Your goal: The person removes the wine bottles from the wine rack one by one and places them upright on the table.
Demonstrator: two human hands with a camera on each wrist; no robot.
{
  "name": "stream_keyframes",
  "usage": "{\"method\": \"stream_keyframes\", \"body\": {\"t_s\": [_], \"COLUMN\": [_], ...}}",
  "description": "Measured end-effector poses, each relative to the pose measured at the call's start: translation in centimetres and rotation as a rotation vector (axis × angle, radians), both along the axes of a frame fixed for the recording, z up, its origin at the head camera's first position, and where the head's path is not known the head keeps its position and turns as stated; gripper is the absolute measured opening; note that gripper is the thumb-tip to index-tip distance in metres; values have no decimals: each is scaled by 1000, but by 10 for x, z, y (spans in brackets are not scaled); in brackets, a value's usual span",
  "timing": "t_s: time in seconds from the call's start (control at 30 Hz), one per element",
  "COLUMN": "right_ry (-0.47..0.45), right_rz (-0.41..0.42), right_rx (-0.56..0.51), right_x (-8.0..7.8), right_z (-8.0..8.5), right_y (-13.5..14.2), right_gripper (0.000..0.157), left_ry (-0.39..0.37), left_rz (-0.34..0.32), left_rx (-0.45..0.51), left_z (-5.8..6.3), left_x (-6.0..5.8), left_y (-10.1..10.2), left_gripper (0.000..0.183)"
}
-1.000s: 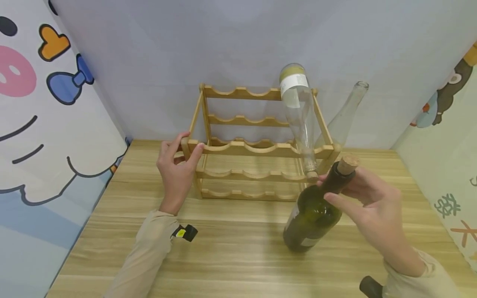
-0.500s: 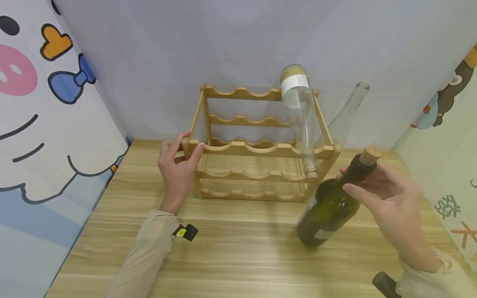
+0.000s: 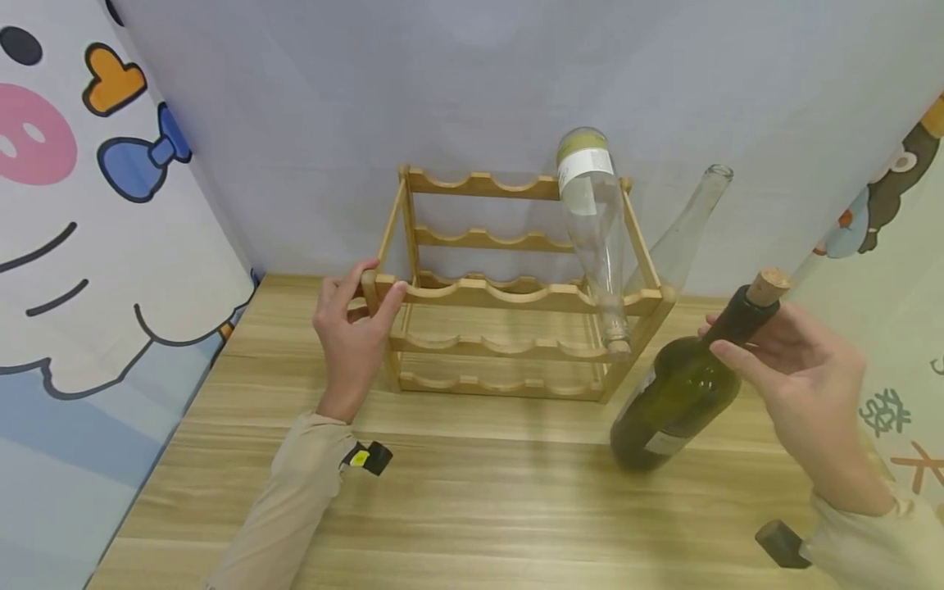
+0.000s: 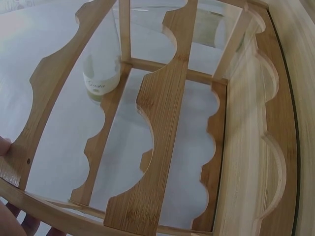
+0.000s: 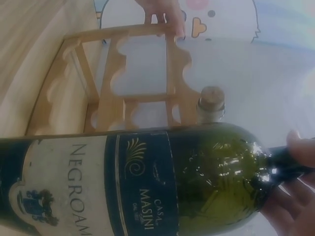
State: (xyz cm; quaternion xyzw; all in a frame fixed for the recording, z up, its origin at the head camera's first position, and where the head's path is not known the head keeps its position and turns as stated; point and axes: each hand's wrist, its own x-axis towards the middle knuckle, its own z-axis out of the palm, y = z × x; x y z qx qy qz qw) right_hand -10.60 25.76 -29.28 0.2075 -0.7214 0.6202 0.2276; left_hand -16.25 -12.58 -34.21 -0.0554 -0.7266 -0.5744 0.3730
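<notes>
The right grip (image 3: 807,385) is closing thumb and fingers round the neck of a green bottle (image 3: 674,401), just below its corked mouth, so it is the hand grasping this bottle, while the left hand is staying out at the rack's other end, well apart from it. The bottle's body is lying left of the right grip and nearer the person, its long axis slanting from the cork (image 3: 769,285), just beyond the fingers, down to the base at lower left; whether the base is touching the counter (image 3: 442,492) I cannot tell. Its label (image 5: 74,182) is facing the right wrist camera.

The wooden rack (image 3: 479,293) is standing left of the right grip and farther from the person, with the bottle's axis running askew to its notches. The left grip (image 3: 354,336) is pinching the rack's near left corner. A clear bottle (image 3: 593,213) is lying on the top tier, in the end notch nearest the right grip, its corked neck pointing towards the person, and another clear bottle (image 3: 682,233) is standing beyond the right grip, past the rack's right end
</notes>
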Motion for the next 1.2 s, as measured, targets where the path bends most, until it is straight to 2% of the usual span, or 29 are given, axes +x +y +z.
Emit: {"method": "stream_keyframes", "body": {"t_s": [0.13, 0.33, 0.5, 0.57, 0.73, 1.0, 1.2], "right_ry": [-18, -56, -67, -76, -74, -62, -69], "right_rz": [-26, -176, -183, -183, -244, -244, -236], "right_rx": [-22, 46, -2, -22, 27, -11, -23], "right_x": [-7, -18, -29, -33, -43, -59, -70], "right_z": [-1, -2, -6, -8, -11, -12, -10], "right_y": [7, 18, 27, 31, 39, 49, 55], "right_gripper": [40, 35, 36, 37, 40, 39, 39], "left_ry": [4, 12, 23, 20, 17, 20, 16], "left_rz": [5, 13, 13, 17, 23, 22, 16], "left_rx": [3, -9, -11, -9, -16, -6, -7], "left_z": [-7, -28, -31, -31, -29, -3, -1], "left_x": [-6, -21, -24, -23, -22, -4, -1], "left_y": [-3, -11, -12, -12, -12, -2, -2], "left_gripper": [34, 37, 37, 36, 36, 34, 34]}}
